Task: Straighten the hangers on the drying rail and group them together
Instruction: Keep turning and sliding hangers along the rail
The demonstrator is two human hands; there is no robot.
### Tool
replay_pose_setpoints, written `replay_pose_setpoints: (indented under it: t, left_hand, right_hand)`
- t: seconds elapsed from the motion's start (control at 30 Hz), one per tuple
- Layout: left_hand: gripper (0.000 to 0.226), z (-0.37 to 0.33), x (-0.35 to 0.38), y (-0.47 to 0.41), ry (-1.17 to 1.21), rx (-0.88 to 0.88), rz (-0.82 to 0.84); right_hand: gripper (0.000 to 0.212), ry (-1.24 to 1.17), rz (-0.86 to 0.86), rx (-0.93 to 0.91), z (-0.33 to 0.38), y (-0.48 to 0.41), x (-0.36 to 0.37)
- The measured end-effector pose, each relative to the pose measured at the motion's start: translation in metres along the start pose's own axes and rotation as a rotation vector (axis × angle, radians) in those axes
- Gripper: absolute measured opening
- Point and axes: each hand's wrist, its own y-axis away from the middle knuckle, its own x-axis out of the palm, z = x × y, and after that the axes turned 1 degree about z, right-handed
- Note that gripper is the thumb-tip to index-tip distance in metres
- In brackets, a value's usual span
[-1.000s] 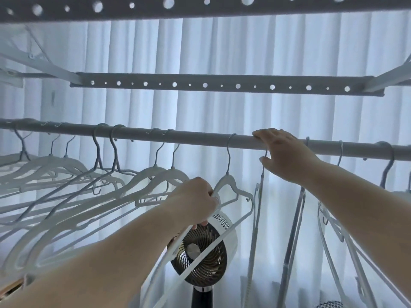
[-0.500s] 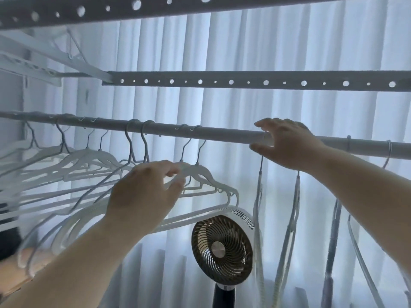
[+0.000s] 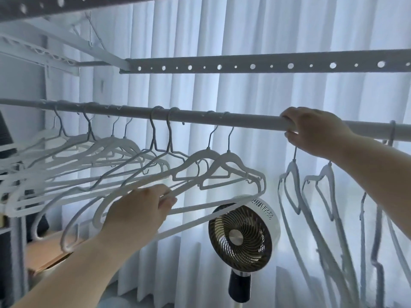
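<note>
A grey round drying rail [image 3: 244,121] runs across the view, sloping slightly down to the right. Several white hangers [image 3: 124,156] hang grouped along its left half, and the rightmost white hanger [image 3: 231,161] of that group ends near the fan. My left hand [image 3: 138,212] grips the lower bars of the near hangers from below. My right hand [image 3: 315,130] holds the rail, fingers over the top and thumb under it, just above the hook of another white hanger [image 3: 291,181]. More hangers [image 3: 327,187] hang edge-on to the right of that hand.
A perforated rack bar [image 3: 266,66] runs above the rail, with another one [image 3: 66,5] along the top edge. A standing fan [image 3: 242,238] sits below the hangers in front of white curtains [image 3: 244,30]. A shelf with a brown box [image 3: 46,252] is at lower left.
My left hand let go of a single hanger near the fan, moved left to the group, and now grips its lower bars. My right hand stays on the rail. The view has shifted left.
</note>
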Motion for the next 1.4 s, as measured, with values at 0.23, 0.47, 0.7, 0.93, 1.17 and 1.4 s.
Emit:
replay_pose_setpoints:
  t: [0.23,0.47,0.7,0.93,1.17,1.4]
  left_hand:
    - [0.038,-0.005,-0.002,-0.001,0.133,0.017,0.016]
    - [0.038,-0.015,-0.004,-0.011,0.153,0.079,-0.036]
    - [0.027,-0.028,0.011,-0.014,0.121,0.096,-0.002]
    - [0.026,-0.032,0.014,-0.003,0.113,0.042,-0.005]
    - [0.026,-0.058,0.014,-0.014,-0.053,0.02,0.084]
    - [0.031,-0.053,0.023,0.027,-0.036,-0.083,0.099]
  right_hand:
    - [0.024,0.013,-0.001,-0.001,0.0,0.005,-0.001]
    - [0.027,0.029,0.021,0.027,0.007,0.006,-0.002]
    - [0.034,0.024,0.067,0.053,0.011,0.007,-0.004]
    - [0.04,0.006,0.086,0.02,0.016,0.01,-0.007]
    - [0.055,-0.027,0.136,-0.03,0.013,0.018,-0.016]
    - [0.063,-0.053,0.143,-0.11,0.006,0.039,-0.015]
